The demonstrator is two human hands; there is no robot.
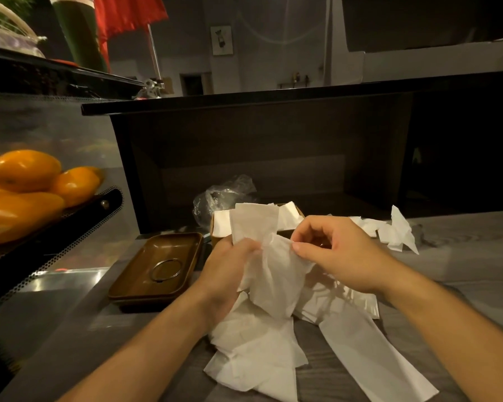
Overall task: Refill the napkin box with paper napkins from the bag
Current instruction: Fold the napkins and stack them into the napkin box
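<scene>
In the lower middle of the frame both hands work on one crumpled white napkin (273, 274) held above the grey wood-grain table (462, 256). The left hand (227, 268) grips the napkin's left side with its fingers curled round the paper, and the right hand (337, 250) pinches the napkin's upper right edge between thumb and forefinger, the other fingers loosely curled above. Under and in front of the hands lies a loose heap of napkins (259, 352), spreading toward the bottom edge of the frame, with one long flat strip (369, 355) running down to the lower right. Just behind the hands, at the centre of the frame, sits the brown napkin box (218, 230), open at the top, with white napkins (256, 219) standing up out of it. Behind the box, touching or nearly touching it, is the crumpled clear plastic bag (224, 192). More loose napkins (395, 230) lie to the right of the box on the table. Left of the box is a brown rectangular tray (186, 274) with a metal ring (165, 269) lying in it. At the left edge of the frame a heap of orange fruit (26, 181) rests in a dark perforated holder (79, 219). A dark counter (259, 146) rises behind the table, and a red cloth (128, 13) hangs in the upper left.
</scene>
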